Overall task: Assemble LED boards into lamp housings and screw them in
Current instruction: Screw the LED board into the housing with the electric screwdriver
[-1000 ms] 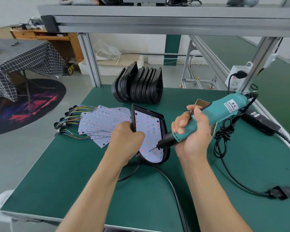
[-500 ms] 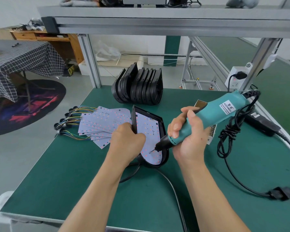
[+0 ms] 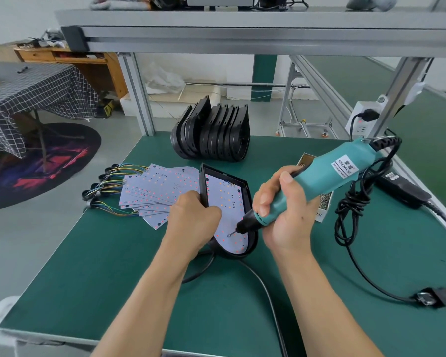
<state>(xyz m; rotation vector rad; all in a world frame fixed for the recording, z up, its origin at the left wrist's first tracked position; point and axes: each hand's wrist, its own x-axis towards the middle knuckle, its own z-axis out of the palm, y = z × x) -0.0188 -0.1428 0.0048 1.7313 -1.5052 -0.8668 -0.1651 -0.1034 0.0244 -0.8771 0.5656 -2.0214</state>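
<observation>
Green tabletop (image 3: pixel 88 266) carries a black lamp housing (image 3: pixel 251 240) with a white LED board (image 3: pixel 224 202) dotted red lying inside. Left hand (image 3: pixel 193 222) grips the housing's left rim; right hand (image 3: pixel 286 215) is wrapped around a teal electric screwdriver (image 3: pixel 327 173), bit touching the board. Spare boards (image 3: pixel 160 191) fan out left; empty housings (image 3: pixel 211 132) stand stacked behind.

"KEENWISE" on electric screwdriver (image 3: pixel 330 173), "12V" on LED board (image 3: pixel 165 186)
</observation>
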